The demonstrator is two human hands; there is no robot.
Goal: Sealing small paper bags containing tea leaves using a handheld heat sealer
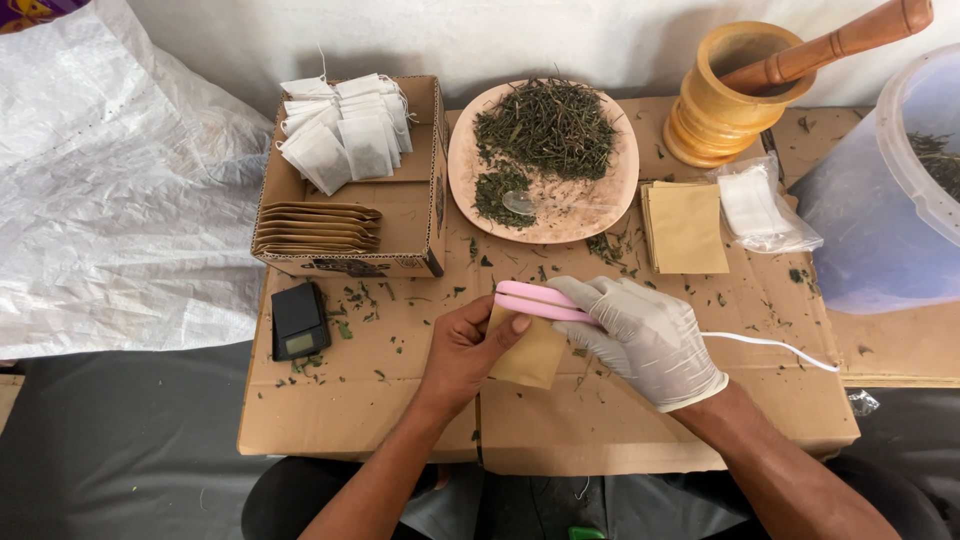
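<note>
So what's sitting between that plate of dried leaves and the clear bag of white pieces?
In the head view, a stack of tan paper envelopes lies between the plate and the clear bag, on the cardboard.

We take the round plate (pixel 470 160) of dried leaves as our landmark. Left of it the open cardboard box (pixel 420 215) blocks the way — its wall stands just beside the plate. Right of it stand the wooden mortar (pixel 715 115) and a stack of tan envelopes (pixel 686 228). Below the plate the cardboard surface (pixel 640 420) lies mostly free — only the small black scale (pixel 299 320), lower left.
</note>
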